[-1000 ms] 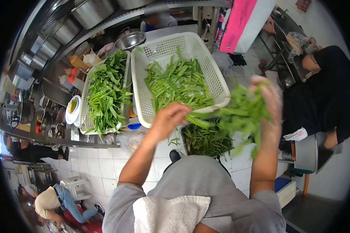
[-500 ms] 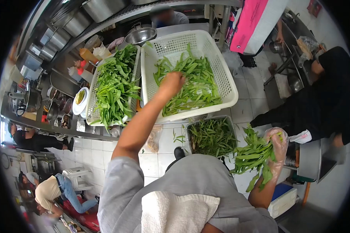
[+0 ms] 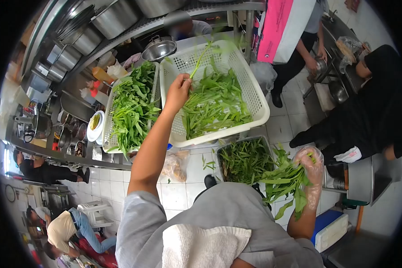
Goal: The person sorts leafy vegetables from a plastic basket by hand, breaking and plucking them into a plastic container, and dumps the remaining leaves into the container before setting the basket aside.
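Observation:
My left hand (image 3: 178, 92), bare, is pinched round the stem of a leafy green sprig (image 3: 199, 60), whose blurred top points away over the large white basket. Under it, loose water spinach (image 3: 219, 100) lies across the floor of that perforated basket (image 3: 254, 91). My right hand (image 3: 311, 161) wears a clear plastic glove and is closed on a bunch of water spinach (image 3: 283, 176); leaves hang toward the left. Just left of the bunch, a dark bin (image 3: 220, 163) on the floor holds trimmed leaves and stems (image 3: 248, 158).
A narrower white basket (image 3: 108, 142) heaped with water spinach (image 3: 131, 107) stands left of the large one. Steel pots (image 3: 116, 20) line a shelf. A person in black (image 3: 366, 102) is close on my right; another stands behind at a counter. A plastic bag (image 3: 176, 165) lies on the tiles.
My left hand has lifted a sprig from the large basket and moved left. My right hand keeps its bunch, slightly further left. Another person has come into view at the upper right.

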`<state>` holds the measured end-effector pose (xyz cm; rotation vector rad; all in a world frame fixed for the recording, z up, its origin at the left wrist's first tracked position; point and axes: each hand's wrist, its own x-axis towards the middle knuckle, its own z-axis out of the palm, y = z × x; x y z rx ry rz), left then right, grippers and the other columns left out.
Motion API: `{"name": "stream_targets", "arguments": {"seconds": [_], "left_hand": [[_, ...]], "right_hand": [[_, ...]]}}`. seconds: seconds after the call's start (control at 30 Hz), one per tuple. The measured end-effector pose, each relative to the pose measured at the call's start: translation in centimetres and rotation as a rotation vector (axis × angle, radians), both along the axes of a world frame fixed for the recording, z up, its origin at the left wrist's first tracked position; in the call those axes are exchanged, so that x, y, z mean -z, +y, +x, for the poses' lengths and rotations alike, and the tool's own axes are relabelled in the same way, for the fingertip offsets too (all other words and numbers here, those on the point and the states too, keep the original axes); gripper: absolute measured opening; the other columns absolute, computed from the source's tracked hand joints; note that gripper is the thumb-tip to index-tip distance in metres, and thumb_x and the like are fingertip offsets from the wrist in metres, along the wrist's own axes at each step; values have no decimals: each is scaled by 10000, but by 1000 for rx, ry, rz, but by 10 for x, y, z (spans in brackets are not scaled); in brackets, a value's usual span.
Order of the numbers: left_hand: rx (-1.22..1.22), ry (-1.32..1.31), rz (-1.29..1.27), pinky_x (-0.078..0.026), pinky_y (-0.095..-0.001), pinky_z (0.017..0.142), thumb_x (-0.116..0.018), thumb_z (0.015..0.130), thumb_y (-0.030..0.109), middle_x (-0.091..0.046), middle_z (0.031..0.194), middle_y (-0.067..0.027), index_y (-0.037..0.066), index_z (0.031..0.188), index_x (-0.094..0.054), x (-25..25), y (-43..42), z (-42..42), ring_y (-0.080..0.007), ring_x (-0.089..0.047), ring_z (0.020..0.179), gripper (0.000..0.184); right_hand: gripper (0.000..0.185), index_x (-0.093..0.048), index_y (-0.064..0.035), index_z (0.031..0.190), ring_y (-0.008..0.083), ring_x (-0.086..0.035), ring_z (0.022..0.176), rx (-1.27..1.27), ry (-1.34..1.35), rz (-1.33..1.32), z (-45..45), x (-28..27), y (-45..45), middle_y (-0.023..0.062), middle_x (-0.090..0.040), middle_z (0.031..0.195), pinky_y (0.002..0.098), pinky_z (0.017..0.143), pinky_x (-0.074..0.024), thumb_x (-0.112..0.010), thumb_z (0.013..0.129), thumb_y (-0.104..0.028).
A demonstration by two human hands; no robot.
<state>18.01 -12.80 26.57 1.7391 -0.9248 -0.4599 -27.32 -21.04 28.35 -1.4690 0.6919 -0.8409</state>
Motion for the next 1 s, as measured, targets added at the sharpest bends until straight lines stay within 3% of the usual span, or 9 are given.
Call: {"name": "stream_targets", "arguments": {"seconds": [0.07, 0.23, 0.37, 0.5, 0.57, 0.67, 0.77, 0.8, 1.0], "left_hand": [[-29, 135, -111, -337, -216, 462, -542, 940, 181, -555, 700, 10, 47, 1032, -560, -6, 13, -9, -51, -424, 524, 164], [-70, 351, -87, -298, -186, 437, -557, 934, 173, -535, 683, 20, 56, 1096, -568, -16, 38, -45, -31, -397, 498, 200], [-26, 377, -88, -295, -185, 445, -559, 940, 216, -541, 685, 24, 50, 1189, -575, -9, 52, -63, -29, -393, 505, 300], [-47, 208, -55, -337, -218, 488, -546, 949, 261, -567, 673, 14, 23, 989, -677, 1, 59, -83, -39, -427, 555, 275], [-36, 71, 55, -360, -244, 509, -553, 945, 265, -570, 653, 4, 13, 898, -688, -3, 63, -96, -60, -452, 572, 290], [-34, 28, 40, -378, -258, 534, -571, 936, 271, -554, 622, -4, -5, 838, -675, -4, 61, -117, -78, -466, 580, 311], [-20, 46, 42, -379, -254, 533, -582, 930, 270, -541, 612, -2, -2, 852, -682, -4, 61, -130, -79, -466, 580, 300], [-14, 117, 43, -376, -254, 531, -582, 931, 268, -538, 608, 0, -6, 850, -682, -3, 62, -134, -77, -463, 580, 302], [51, 263, 59, -340, -238, 506, -560, 941, 309, -520, 607, 9, -4, 836, -686, -4, 71, -149, -63, -432, 561, 354]], "right_hand": [[110, -566, -1, 738, 138, -544, 653, -65, 33, -160, 11, -8, 1, 70, -574, 732, 282, 634, -435, -615, 742, -100], [161, -549, -9, 728, 128, -541, 638, -142, -50, -166, 36, -12, -4, 77, -591, 711, 276, 622, -436, -608, 754, -156], [180, -531, -16, 718, 122, -539, 596, -158, -54, 43, 62, -26, 3, 106, -629, 720, 273, 607, -446, -602, 779, -170], [50, -557, -22, 787, 188, -621, 698, -130, 284, -137, 91, -51, 9, 100, -619, 788, 323, 688, -486, -591, 785, -58], [107, -573, -37, 862, 263, -636, 813, -105, 153, -822, 111, -52, 11, 112, -615, 863, 359, 748, -501, -622, 768, -44], [230, -599, -83, 958, 273, -613, 931, -143, 327, -963, 136, -59, 24, 95, -632, 958, 383, 801, -498, -645, 736, -38], [223, -614, -94, 962, 266, -609, 913, -175, 197, -1250, 156, -50, 19, 85, -633, 949, 371, 790, -499, -647, 744, -58], [187, -635, -100, 940, 253, -598, 831, -113, 212, -1349, 165, -29, 13, 65, -625, 889, 372, 725, -494, -653, 754, -92], [69, -595, -104, 767, 253, -567, 775, -150, 348, -1423, 180, -8, 7, 57, -566, 764, 389, 671, -464, -623, 758, -166]]}}
